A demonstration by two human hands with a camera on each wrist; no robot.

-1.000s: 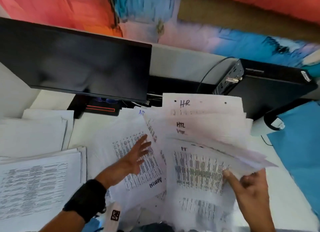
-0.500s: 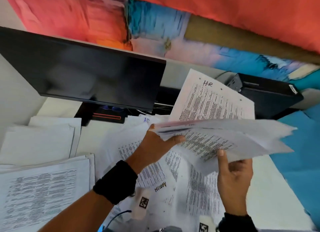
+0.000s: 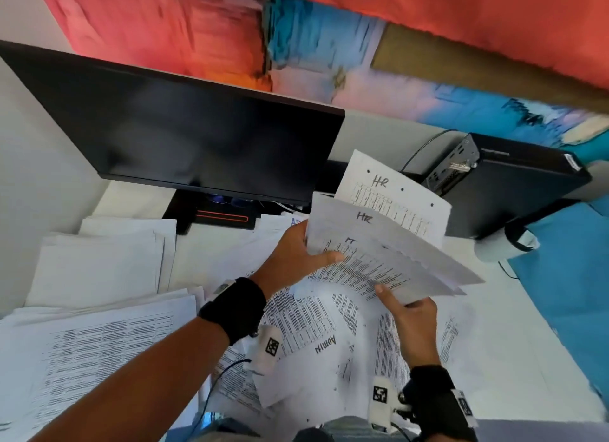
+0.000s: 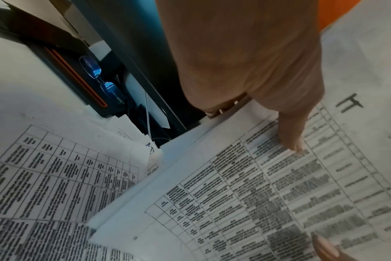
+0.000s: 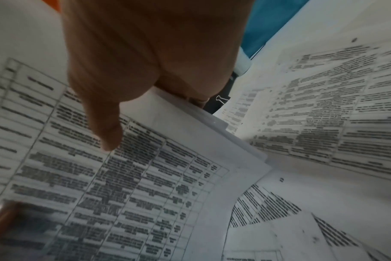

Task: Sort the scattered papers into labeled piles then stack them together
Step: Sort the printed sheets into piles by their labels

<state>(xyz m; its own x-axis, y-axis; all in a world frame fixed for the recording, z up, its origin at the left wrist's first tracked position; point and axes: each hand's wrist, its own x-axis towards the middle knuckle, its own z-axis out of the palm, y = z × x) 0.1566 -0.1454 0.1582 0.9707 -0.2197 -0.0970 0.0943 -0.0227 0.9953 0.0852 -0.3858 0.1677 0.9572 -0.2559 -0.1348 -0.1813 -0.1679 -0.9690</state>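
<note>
Risen off desk since earlier: sheaf [image 3: 389, 253], long axis 10-to-4 o'clock. Left hand [image 3: 293, 260] pinches 9 o'clock edge; right hand [image 3: 408, 313] pinches 6 o'clock edge.

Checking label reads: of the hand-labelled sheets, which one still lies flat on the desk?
The Admin sheet: flat on the desk below both hands. The HR sheets and IT sheet are lifted in the held bundle.

printed text [image 5: 145, 185] blurred, left fingers [image 4: 221, 109] under sheets
</note>
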